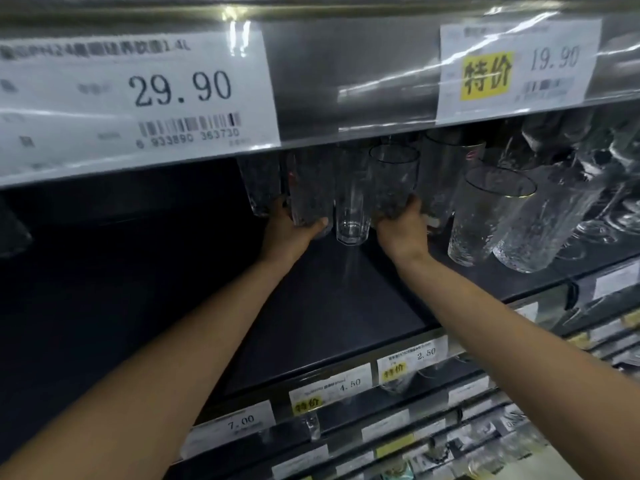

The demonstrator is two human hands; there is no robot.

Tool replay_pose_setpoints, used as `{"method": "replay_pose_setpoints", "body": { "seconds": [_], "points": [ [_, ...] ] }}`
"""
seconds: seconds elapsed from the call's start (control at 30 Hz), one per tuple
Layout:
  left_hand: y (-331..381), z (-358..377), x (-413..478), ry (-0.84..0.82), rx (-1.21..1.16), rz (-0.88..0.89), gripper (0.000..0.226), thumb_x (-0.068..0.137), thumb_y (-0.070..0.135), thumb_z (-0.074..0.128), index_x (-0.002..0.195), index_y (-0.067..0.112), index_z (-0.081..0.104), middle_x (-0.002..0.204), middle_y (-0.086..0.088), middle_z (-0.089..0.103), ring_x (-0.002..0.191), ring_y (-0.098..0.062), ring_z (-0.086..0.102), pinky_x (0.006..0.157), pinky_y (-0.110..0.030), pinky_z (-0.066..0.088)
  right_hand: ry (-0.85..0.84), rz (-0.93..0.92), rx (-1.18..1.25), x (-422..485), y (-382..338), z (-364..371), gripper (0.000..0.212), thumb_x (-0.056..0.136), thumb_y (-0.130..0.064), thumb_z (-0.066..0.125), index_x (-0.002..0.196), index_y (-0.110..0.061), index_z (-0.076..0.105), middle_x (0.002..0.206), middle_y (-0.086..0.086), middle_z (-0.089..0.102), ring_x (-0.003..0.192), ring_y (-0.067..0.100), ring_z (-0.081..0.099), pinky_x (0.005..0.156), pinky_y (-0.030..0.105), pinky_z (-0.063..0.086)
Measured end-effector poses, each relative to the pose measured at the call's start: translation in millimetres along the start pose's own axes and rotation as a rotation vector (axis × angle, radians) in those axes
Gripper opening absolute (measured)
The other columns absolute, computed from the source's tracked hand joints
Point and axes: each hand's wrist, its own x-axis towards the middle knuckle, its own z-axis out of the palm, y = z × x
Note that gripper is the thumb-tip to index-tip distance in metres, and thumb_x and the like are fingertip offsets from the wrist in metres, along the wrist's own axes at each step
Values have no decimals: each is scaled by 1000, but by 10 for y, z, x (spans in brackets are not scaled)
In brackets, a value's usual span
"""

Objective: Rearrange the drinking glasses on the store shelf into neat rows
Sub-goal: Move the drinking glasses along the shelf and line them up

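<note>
Forearms stretch over the dark store shelf (329, 299). Left hand (289, 228) grips a tall clear textured glass (308, 192); right hand (403, 230) grips a dark-rimmed clear dimpled tumbler (393, 178), at 9 and 3 o'clock of a smooth clear faceted glass (349, 216) standing between.

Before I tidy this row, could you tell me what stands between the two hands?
A plain clear glass stands upright between the left hand and right hand, in the head view.
</note>
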Motion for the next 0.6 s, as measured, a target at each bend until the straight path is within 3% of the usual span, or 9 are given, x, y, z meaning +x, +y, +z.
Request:
{"method": "replay_pose_setpoints", "body": {
  "seconds": [0.17, 0.33, 0.5, 0.6],
  "points": [
    [-28, 43, 75, 4, 12, 51, 63, 79, 15, 81, 131, 13, 45, 112, 4, 57, 109, -14, 58, 95, -26, 46, 31, -20, -94, 60, 10, 29, 56, 93, -16, 64, 137, 2, 35, 130, 21, 58, 119, 37, 56, 89, 29, 42],
    [-60, 19, 106, -12, 40, 47, 65, 78, 21, 82, 133, 13, 46, 113, 5, 58, 108, -13, 58, 94, -25, 46, 57, -57, -153, 80, -4, 69, 59, 90, -23, 68, 134, 1, 36, 132, 21, 54, 120, 38, 55, 99, 43, 46],
    [-84, -15, 132, -20, 70, 58, 63, 77, 22, 82, 131, 15, 50, 115, 7, 60, 105, -9, 59, 88, -19, 43, 27, -53, -230, 59, -31, 67, 74, 87, -37, 72, 140, 1, 37, 137, 22, 47, 127, 35, 45, 103, 38, 39],
    [-128, -71, 158, -43, 130, 75, 63, 73, 32, 82, 129, 18, 55, 120, 7, 65, 107, -9, 61, 91, -22, 48, 21, -48, -185, 30, -31, 77, 73, 86, -37, 73, 138, 0, 39, 135, 20, 52, 126, 35, 49, 105, 41, 41]
  ]
}}
